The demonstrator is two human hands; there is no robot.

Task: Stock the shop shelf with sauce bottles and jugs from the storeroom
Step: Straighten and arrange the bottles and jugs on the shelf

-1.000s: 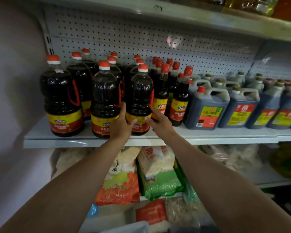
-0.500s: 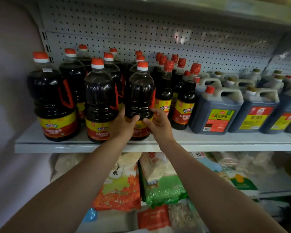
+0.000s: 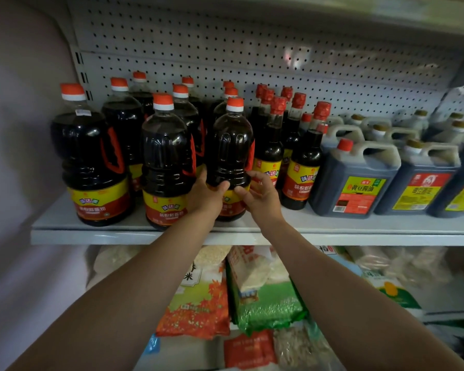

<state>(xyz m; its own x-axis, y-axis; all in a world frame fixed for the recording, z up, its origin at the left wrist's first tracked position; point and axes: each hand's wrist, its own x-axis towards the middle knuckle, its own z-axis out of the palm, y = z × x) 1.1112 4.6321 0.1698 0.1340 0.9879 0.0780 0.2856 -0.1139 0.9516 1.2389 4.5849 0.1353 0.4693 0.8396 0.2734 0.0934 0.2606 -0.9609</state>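
Here, both hands were on one large sauce bottle point(image 3: 229, 153) that stood at the front of the white shelf point(image 3: 359, 227). The left hand point(image 3: 205, 196) gripped the lower part of this bottle, with the thumb curled across its front just above the yellow and red label. The right hand point(image 3: 261, 195) held the other side of the same bottle, its fingers bent around the label edge and the thumb meeting the front near the left thumb. The bottle was upright, and its base seemed to rest on the shelf, though the hands hid part of it.

Just to the left of the held bottle stood a second large bottle point(image 3: 166, 167) of the same kind, almost touching it, and further left a third one point(image 3: 91, 156) near the shelf end. Behind the held bottle more bottles with orange caps stood in rows. To its right were slim dark bottles point(image 3: 304, 167) with red caps, and beyond them square dark jugs point(image 3: 356, 180) with handles and yellow labels. Behind everything was a white perforated back panel point(image 3: 252, 54). Below the held bottle, on the lower level, lay bags of grain point(image 3: 263, 298) in green, orange and clear packing.
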